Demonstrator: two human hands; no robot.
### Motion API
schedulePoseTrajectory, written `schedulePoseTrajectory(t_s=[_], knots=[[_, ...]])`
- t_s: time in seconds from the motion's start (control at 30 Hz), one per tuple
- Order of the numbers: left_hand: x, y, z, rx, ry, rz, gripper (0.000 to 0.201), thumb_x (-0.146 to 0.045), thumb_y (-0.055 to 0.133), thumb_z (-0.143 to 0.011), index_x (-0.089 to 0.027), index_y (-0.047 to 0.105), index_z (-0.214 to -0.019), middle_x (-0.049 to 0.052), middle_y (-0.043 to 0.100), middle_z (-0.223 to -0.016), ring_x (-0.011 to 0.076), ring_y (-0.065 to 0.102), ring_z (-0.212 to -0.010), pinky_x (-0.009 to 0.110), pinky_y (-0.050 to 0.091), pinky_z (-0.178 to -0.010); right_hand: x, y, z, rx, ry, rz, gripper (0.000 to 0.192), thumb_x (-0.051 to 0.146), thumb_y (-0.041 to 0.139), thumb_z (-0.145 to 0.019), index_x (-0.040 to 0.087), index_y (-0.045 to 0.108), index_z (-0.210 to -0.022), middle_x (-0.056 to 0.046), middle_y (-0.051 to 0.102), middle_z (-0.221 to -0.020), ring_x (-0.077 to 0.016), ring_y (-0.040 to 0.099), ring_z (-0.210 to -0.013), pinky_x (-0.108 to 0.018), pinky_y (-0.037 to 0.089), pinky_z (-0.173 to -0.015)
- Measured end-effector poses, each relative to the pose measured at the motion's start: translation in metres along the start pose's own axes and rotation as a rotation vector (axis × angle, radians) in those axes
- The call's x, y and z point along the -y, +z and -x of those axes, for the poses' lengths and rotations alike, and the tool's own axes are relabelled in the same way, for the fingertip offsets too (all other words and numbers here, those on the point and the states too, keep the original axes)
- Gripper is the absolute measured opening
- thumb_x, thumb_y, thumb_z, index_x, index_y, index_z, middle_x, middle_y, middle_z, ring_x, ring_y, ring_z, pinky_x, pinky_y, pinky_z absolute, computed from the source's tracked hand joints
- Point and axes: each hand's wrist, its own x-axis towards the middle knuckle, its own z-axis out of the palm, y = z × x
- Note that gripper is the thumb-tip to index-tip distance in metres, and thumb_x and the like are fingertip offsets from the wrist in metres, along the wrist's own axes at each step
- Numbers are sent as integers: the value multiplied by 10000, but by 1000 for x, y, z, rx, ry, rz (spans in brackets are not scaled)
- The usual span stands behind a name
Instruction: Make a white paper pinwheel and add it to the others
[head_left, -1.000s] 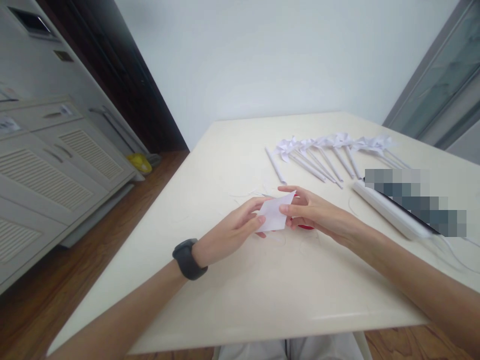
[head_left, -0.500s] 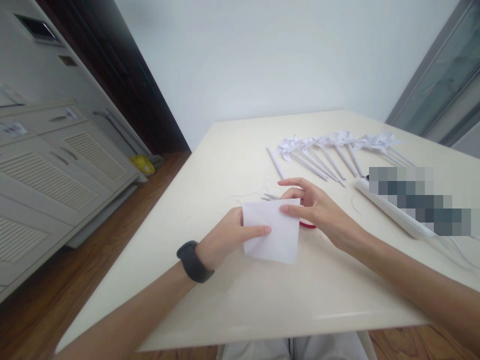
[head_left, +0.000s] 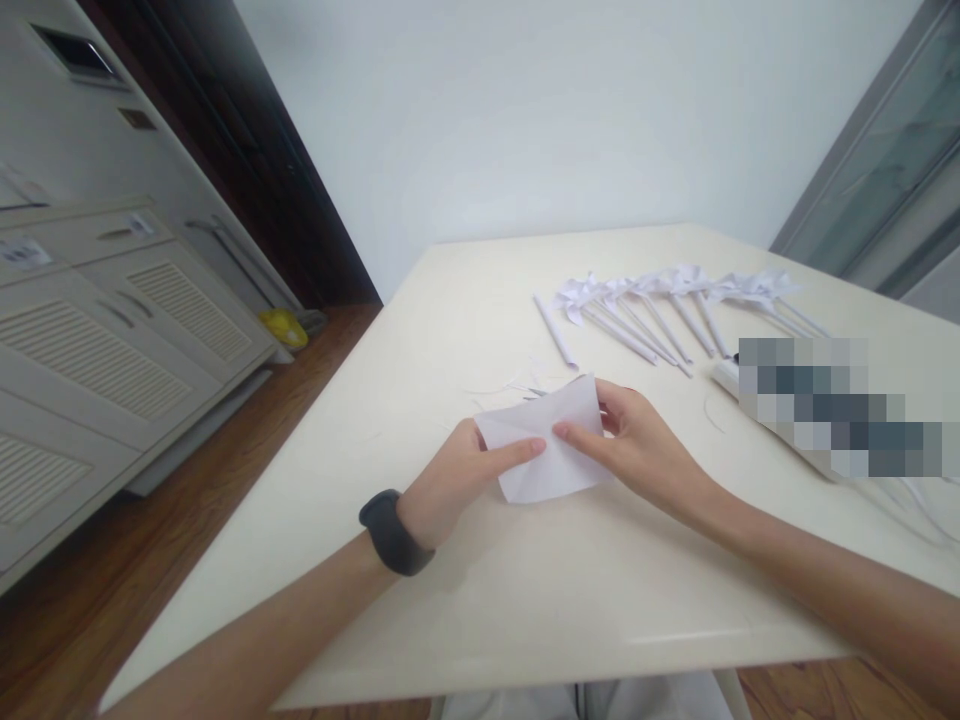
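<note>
A small square sheet of white paper (head_left: 551, 465) is held between both hands above the near part of the table. My left hand (head_left: 469, 465) grips its left side, thumb on top and fingers hidden beneath. On the right side, my right hand (head_left: 626, 430) pinches it the same way, thumb in front and fingers behind. The sheet bends slightly, with faint crease lines across it. Just behind it, the metal tips of scissors (head_left: 535, 393) show; the rest of them is covered by the paper and hand. Thin white paper scraps (head_left: 495, 392) lie around the tips.
Several white paper pinwheels (head_left: 682, 285) on rolled paper sticks lie in a row at the back right. A loose paper roll (head_left: 553, 330) lies left of them. A white tray-like object (head_left: 780, 420), partly blurred out, stands right on the table (head_left: 450, 600).
My right hand has closed in on the sheet, its raised fingers now behind the paper. The sheet has turned, its right side rising, and the red scissor handle is now hidden.
</note>
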Motion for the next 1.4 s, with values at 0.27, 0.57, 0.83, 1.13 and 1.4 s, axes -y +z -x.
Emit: schedulePoseTrajectory(t_s=[0.27, 0.57, 0.83, 1.13, 1.4], knots=[[-1, -2, 0, 30, -2, 65, 312, -292, 590, -798, -165, 602, -1083, 93, 614, -1156, 249, 570, -1028, 336, 460, -824, 5, 6, 8, 40, -507, 319, 372, 111, 435, -829, 217, 446, -1186, -71, 569, -1117, -199, 522, -997, -328, 453, -798], [-7, -7, -3, 20, -20, 469, 386, -181, 466, -768, -177, 545, -1146, 70, 598, -1152, 217, 569, -1003, 343, 455, -849, -1, 1, 1, 129, -637, 685, 437, 279, 399, -888, 144, 405, -1304, -123, 436, -1337, -258, 406, -1192, -429, 386, -956], [-11, 0, 0, 90, 65, 263, 333, -173, 594, -770, -157, 577, -1102, 96, 607, -1146, 230, 575, -1010, 325, 457, -820, 6, -6, 0, 155, -674, 786, 488, 371, 413, -896, 155, 372, -1331, -106, 344, -1426, -255, 322, -1277, -476, 247, -1055], [-2, -5, -6, -64, -81, 127, 361, -243, 644, -752, -137, 551, -1084, 122, 620, -1135, 246, 597, -995, 356, 473, -824, 10, -29, -6, -80, -87, 428, 189, 225, 439, -865, 237, 626, -889, 32, 527, -508, -116, 452, -435, -239, 343, -456], [5, -5, -6, 58, -85, 23, 282, -306, 627, -762, -128, 601, -980, 84, 675, -948, 212, 624, -872, 314, 477, -751, 4, -2, -6, 59, -34, 312, 190, 266, 423, -871, 229, 605, -832, 27, 585, -633, -118, 499, -562, -238, 340, -532]])
